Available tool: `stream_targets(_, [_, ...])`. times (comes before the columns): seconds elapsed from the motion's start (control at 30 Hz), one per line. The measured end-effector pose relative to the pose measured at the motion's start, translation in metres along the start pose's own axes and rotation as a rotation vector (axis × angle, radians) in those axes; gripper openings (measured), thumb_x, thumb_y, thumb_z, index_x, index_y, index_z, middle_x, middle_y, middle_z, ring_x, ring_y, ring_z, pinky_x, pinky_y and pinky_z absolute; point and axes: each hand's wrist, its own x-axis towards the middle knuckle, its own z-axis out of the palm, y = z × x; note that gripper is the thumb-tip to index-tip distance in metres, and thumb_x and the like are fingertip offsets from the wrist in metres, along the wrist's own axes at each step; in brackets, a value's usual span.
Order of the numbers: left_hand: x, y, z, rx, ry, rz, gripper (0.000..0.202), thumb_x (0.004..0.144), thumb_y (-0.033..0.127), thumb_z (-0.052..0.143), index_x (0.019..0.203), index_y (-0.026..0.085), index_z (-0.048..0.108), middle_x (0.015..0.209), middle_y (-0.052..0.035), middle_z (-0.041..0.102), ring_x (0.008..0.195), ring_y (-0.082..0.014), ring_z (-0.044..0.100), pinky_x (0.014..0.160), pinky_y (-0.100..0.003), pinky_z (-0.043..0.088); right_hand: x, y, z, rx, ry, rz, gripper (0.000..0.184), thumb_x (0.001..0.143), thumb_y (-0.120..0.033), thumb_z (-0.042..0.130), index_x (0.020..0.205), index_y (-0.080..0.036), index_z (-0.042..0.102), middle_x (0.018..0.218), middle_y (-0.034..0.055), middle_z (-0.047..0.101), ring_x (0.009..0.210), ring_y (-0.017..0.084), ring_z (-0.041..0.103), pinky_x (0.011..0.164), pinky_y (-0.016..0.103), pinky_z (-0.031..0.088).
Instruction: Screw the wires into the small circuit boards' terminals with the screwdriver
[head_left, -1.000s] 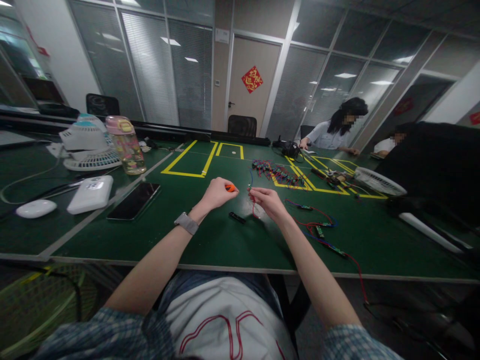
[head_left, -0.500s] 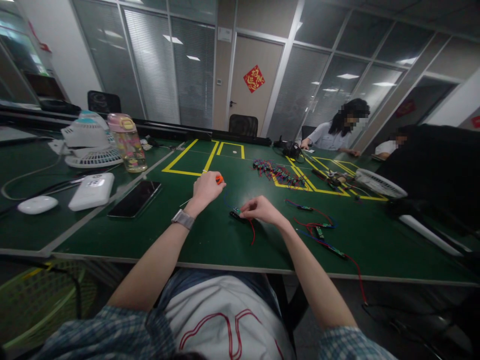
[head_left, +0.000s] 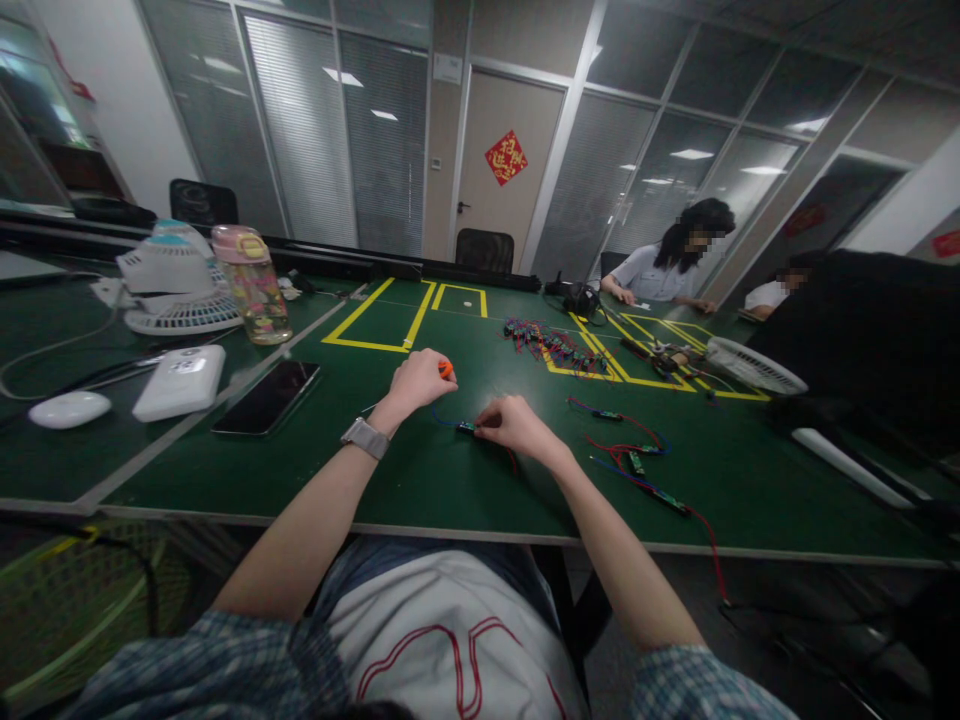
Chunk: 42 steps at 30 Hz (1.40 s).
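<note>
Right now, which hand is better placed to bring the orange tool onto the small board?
Left, probably. The left hand grips the orange tool, close beside the board; the right hand is occupied pinching that board on the table.
</note>
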Motion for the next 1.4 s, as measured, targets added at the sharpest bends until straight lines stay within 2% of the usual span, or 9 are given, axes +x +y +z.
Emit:
stream_targets(0.23, [0.003,-0.005,-0.002,-0.028,-0.146,-0.047,0.018,0.059,0.007,0.069,0.068,0.022,0.076,0.077,-0.0048,0.075,0.066,-0.0174,0.065,0.062,-0.024,0.045,0.001,0.004,0.0,-0.021,0.027,-0.05,0.021,0.071,-0.009,0.072,0.089,-0.016,0.081,0.078,0.0052,0.075,0.066,0.015,0.065,0.063,0.023,0.048])
stream_targets(0.43, [-0.001,0.0,-0.002,-0.016,-0.217,-0.07,0.004,0.062,0.019,0.075,0.065,0.019,0.075,0.075,-0.0067,0.075,0.064,-0.0184,0.065,0.058,-0.024,0.043,0.0,0.004,-0.001,-0.006,0.009,-0.044,0.023,0.068,-0.006,0.073,0.088,-0.016,0.08,0.078,0.0045,0.074,0.065,0.014,0.063,0.062,0.022,0.047])
stream_targets(0.57, [-0.004,0.004,-0.003,-0.022,-0.217,-0.054,0.009,0.062,0.025,0.078,0.064,0.018,0.072,0.076,-0.0064,0.074,0.064,-0.0195,0.065,0.057,-0.026,0.043,0.0,0.005,-0.001,-0.011,-0.007,-0.019,0.019,0.069,-0.006,0.074,0.085,-0.015,0.08,0.073,0.0044,0.074,0.064,0.015,0.063,0.061,0.023,0.047])
stream_targets(0.67, [-0.003,0.005,-0.002,-0.046,-0.223,-0.018,0.004,0.061,0.016,0.075,0.064,0.018,0.073,0.074,-0.006,0.074,0.064,-0.019,0.065,0.059,-0.025,0.045,0.001,0.007,-0.001,-0.028,0.001,-0.025,0.017,0.069,-0.008,0.075,0.084,-0.016,0.079,0.074,0.0041,0.074,0.065,0.015,0.063,0.062,0.023,0.046])
stream_targets(0.77, [-0.003,0.006,-0.001,-0.1,-0.236,0.046,0.016,0.065,0.008,0.067,0.073,0.018,0.076,0.082,-0.0054,0.076,0.073,-0.0179,0.068,0.068,-0.023,0.048,0.001,0.008,-0.001,-0.032,0.006,-0.02,0.016,0.069,-0.01,0.077,0.084,-0.015,0.079,0.074,0.0041,0.074,0.066,0.015,0.064,0.061,0.023,0.045])
stream_targets(0.87, [-0.004,0.007,0.0,-0.153,-0.269,0.141,0.016,0.07,0.015,0.066,0.08,0.018,0.078,0.085,-0.0053,0.076,0.078,-0.018,0.069,0.071,-0.023,0.048,0.0,0.007,-0.003,-0.007,-0.007,0.013,0.016,0.069,-0.009,0.077,0.083,-0.015,0.079,0.073,0.0039,0.074,0.066,0.014,0.065,0.062,0.022,0.046])
stream_targets(1.0, [-0.006,0.009,0.002,-0.118,-0.424,0.241,0.021,0.065,0.031,0.074,0.079,0.016,0.078,0.078,-0.0032,0.075,0.072,-0.0171,0.066,0.065,-0.023,0.044,0.0,0.004,-0.005,0.02,-0.014,0.054,0.016,0.069,-0.007,0.076,0.083,-0.014,0.079,0.074,0.0042,0.075,0.067,0.014,0.067,0.064,0.021,0.047])
stream_targets(1.1, [-0.008,0.012,0.006,-0.05,-0.494,0.24,0.021,0.063,0.03,0.077,0.08,0.017,0.078,0.075,-0.001,0.074,0.07,-0.016,0.065,0.063,-0.022,0.042,0.0,0.004,-0.005,0.024,-0.014,0.075,0.017,0.069,-0.008,0.076,0.084,-0.013,0.078,0.075,0.0045,0.075,0.068,0.014,0.067,0.064,0.021,0.048])
stream_targets(1.4, [-0.019,0.027,0.015,0.219,-0.328,0.289,0.018,0.075,0.035,0.073,0.088,0.024,0.078,0.09,-0.0034,0.075,0.079,-0.019,0.067,0.065,-0.024,0.045,0.001,0.014,-0.009,-0.02,0.042,0.157,0.017,0.069,-0.005,0.075,0.083,-0.014,0.078,0.076,0.0045,0.076,0.072,0.015,0.069,0.065,0.021,0.049])
